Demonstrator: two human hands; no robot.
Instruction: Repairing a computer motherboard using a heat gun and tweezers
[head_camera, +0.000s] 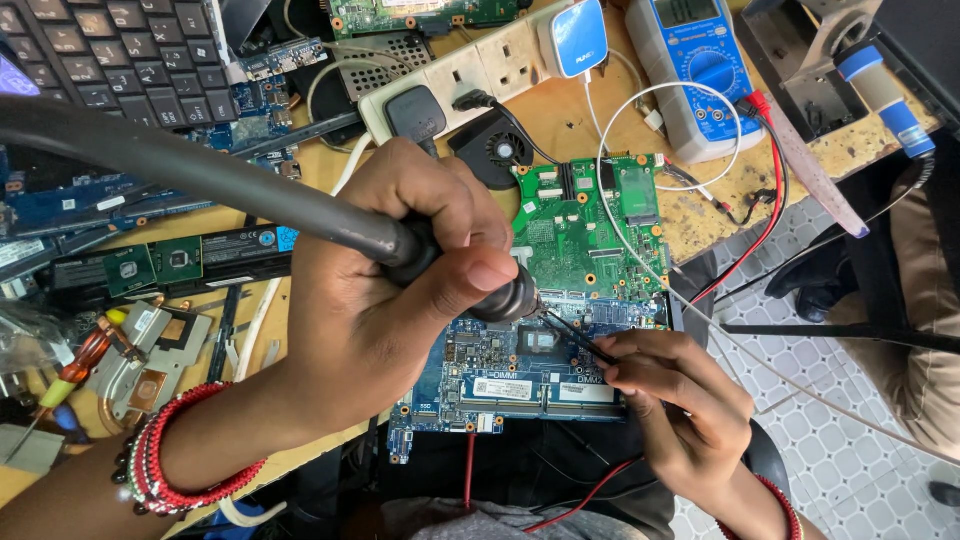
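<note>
Two hands at centre of frame, both ours. Left hand (400, 290) clenched around black hot-air handpiece (500, 295), thick grey hose (180, 165) running to upper left. Right hand (675, 400), lower right, pinching thin black tweezers (580, 338), tips just beside nozzle. Both tools over blue circuit board (500, 375) at lower centre; green board (585, 235) just above it on worktop (570, 110). Blue multimeter (695, 70) at upper right.

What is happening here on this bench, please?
A person works on a blue circuit board at the bench edge. The left hand grips a dark hose tool, its nozzle pointed at the board. The right hand holds thin black tweezers beside the nozzle. A green board lies just behind.
</note>
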